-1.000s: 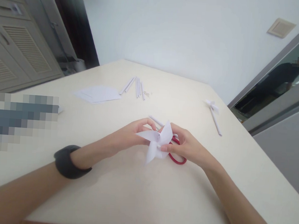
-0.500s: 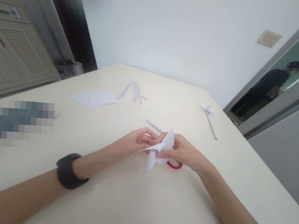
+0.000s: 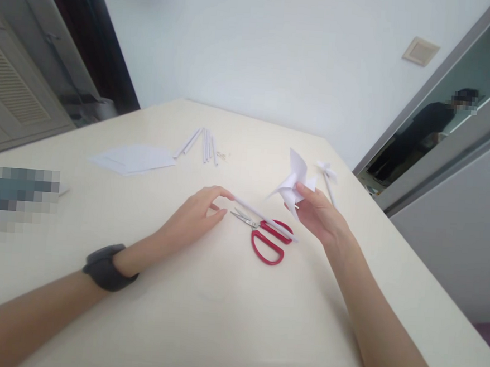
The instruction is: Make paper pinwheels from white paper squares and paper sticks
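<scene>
Between the fingers and thumb of my right hand is a white paper pinwheel, lifted above the table on the right. My left hand has its thumb and index finger apart, the index fingertip at the far end of a rolled white paper stick. Whether that fingertip touches the stick I cannot tell. The stick lies slanted across a pair of scissors with red handles, whose blades are slightly parted and point toward my left hand.
A finished-looking pinwheel on a stick lies behind my right hand. Farther back are several paper sticks, small bits beside them, and white paper sheets. A blurred-out object lies at left. A person appears beyond the doorway.
My right hand has carried the pinwheel up and to the right. My left hand has come off the pinwheel and moved left to the stick's end. The scissors are now uncovered.
</scene>
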The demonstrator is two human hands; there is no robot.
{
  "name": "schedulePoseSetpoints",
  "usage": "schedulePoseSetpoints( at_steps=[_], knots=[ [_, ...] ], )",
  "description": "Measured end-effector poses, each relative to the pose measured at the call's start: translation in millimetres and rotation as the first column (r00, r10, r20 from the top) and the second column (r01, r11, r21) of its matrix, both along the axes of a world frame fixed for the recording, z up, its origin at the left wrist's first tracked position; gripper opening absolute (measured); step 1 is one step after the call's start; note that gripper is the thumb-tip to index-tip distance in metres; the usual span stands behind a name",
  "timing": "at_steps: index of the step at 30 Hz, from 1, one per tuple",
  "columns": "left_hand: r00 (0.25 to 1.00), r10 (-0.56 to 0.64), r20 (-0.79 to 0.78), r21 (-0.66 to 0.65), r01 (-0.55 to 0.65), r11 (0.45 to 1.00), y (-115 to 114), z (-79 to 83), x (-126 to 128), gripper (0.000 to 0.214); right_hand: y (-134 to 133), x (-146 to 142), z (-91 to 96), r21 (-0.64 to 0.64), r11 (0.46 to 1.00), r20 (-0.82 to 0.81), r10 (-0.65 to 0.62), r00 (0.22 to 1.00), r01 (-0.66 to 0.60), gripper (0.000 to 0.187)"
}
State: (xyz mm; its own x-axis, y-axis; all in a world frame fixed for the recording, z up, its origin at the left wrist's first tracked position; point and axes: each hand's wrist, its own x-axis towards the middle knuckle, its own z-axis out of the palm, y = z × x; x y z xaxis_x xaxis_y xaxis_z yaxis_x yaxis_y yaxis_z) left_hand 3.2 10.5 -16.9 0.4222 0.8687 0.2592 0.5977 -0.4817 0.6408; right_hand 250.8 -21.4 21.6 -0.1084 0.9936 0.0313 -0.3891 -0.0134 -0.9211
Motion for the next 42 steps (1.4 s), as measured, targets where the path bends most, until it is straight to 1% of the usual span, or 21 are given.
schedulePoseSetpoints(
  at_steps=[2,4,6,8,12,15,18,22,25,28,33,37,39,40,41,42],
  knots=[
    [0.998,-0.054,-0.037,0.089,0.058,0.994,11.7,-3.6,0.8,0.029,1.4,1.5,-1.6,-0.032,0.999,-0.016,-0.002,1.000,0.001,0.012],
    [0.996,-0.065,-0.054,0.143,0.072,0.987,22.9,-8.8,-1.0,0.032,1.3,1.7,-2.1,-0.035,0.999,-0.011,0.009,1.000,-0.010,0.013],
    [0.993,-0.079,-0.090,0.161,0.093,0.982,30.5,-14.4,-4.8,0.036,0.2,1.1,-1.5,-0.039,0.999,0.000,0.013,1.000,-0.013,0.014],
    [0.989,-0.094,-0.115,0.149,0.110,0.983,33.3,-18.6,-8.6,0.038,-1.3,0.1,-0.4,-0.050,0.999,0.031,0.011,0.999,-0.009,0.016],
    [0.986,-0.101,-0.135,0.141,0.120,0.983,29.5,-20.9,-11.9,0.036,-4.3,-2.2,0.9,-0.050,0.999,0.087,0.026,0.996,-0.021,0.018],
    [0.984,-0.080,-0.159,0.166,0.106,0.980,26.2,-20.0,-11.1,0.034,-6.8,-5.0,1.3,-0.048,0.998,0.085,0.047,0.995,-0.043,0.016],
    [0.983,-0.055,-0.175,0.212,0.092,0.973,24.3,-19.5,-9.0,0.036,-8.8,-9.4,1.0,-0.047,0.996,0.060,0.081,0.995,-0.079,0.013],
    [0.969,-0.089,-0.232,0.265,0.151,0.952,21.1,-21.6,-6.8,0.040,-8.3,-15.4,-3.2,-0.056,0.994,0.036,0.095,0.995,-0.093,0.012],
    [0.962,-0.124,-0.242,0.240,0.184,0.953,19.8,-23.8,-7.1,0.037,-5.4,-16.7,-9.5,-0.100,0.993,0.048,0.069,0.996,-0.064,0.016],
    [0.971,-0.129,-0.199,0.216,0.172,0.961,20.8,-22.5,-9.0,0.030,-2.7,-15.9,-14.8,-0.126,0.990,0.060,0.065,0.996,-0.057,0.017],
    [0.988,-0.136,-0.078,0.123,0.144,0.982,23.7,-12.2,-14.9,0.017,-5.0,-21.9,-16.5,-0.135,0.986,0.062,0.107,0.992,-0.097,0.013],
    [0.989,-0.119,0.086,0.039,0.116,0.993,21.4,-3.1,-22.4,0.015,-11.4,-32.0,-13.8,-0.153,0.974,0.048,0.177,0.983,-0.168,0.010],
    [0.972,-0.096,0.216,-0.020,0.103,0.995,18.9,1.9,-25.6,0.017,-13.9,-35.8,-11.8,-0.135,0.970,0.033,0.208,0.978,-0.202,0.010],
    [0.937,-0.081,0.339,-0.075,0.112,0.991,17.6,4.7,-26.9,0.019,-14.8,-37.1,-10.9,-0.119,0.969,0.027,0.223,0.974,-0.218,0.010],
    [0.863,-0.050,0.502,-0.142,0.140,0.980,16.6,7.7,-27.8,0.020,-15.5,-38.2,-10.1,-0.100,0.967,0.023,0.236,0.971,-0.233,0.011],
    [0.748,-0.006,0.663,-0.200,0.184,0.962,15.8,10.8,-28.5,0.022,-16.1,-38.9,-9.4,-0.080,0.965,0.027,0.251,0.968,-0.248,0.011]
  ],
)
